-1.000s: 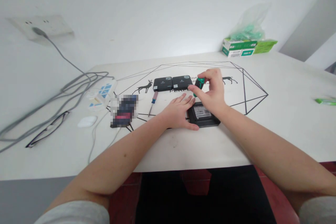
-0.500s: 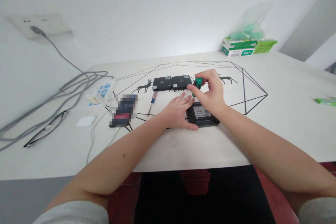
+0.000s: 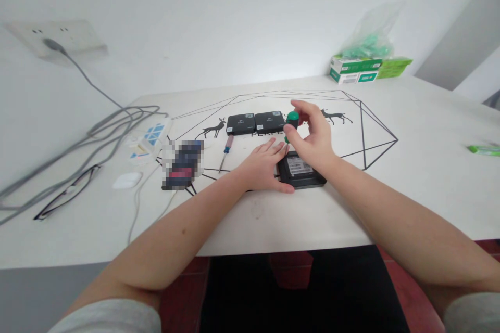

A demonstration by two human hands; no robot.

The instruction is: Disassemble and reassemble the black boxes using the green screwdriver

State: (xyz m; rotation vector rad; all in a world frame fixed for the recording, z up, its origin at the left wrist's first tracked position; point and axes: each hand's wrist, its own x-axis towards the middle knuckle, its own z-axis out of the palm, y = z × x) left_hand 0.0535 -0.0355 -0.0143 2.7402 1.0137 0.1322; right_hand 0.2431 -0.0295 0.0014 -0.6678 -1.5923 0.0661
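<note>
A black rectangular case [image 3: 308, 182] with a white printed label lies flat near the middle of the table. My left hand [image 3: 262, 168] is laid along its left side, fingers stretched out and spread, thumb along the near edge. In my right hand [image 3: 314, 132] is a green-and-black screwdriver [image 3: 291, 120], held nearly upright with the thumb against its handle. The index finger is lifted off the handle top; the other fingertips are partly hidden. The screwdriver's shaft reaches down to the far left corner of the case, where its tip is hard to make out.
Two flat black boxes [image 3: 241, 124] sit side by side beyond my hands, with another screwdriver [image 3: 225, 153] before them. Leftward are a pixelated dark object [image 3: 183, 165], a white mouse-like item [image 3: 127, 180], glasses [image 3: 68, 191] and grey cables [image 3: 117, 119]. Green-and-white boxes [image 3: 355, 66] stand far right.
My right index finger has loosened and lifted from the screwdriver handle, which now stands slightly further left and more upright. My left hand and the case look unmoved.
</note>
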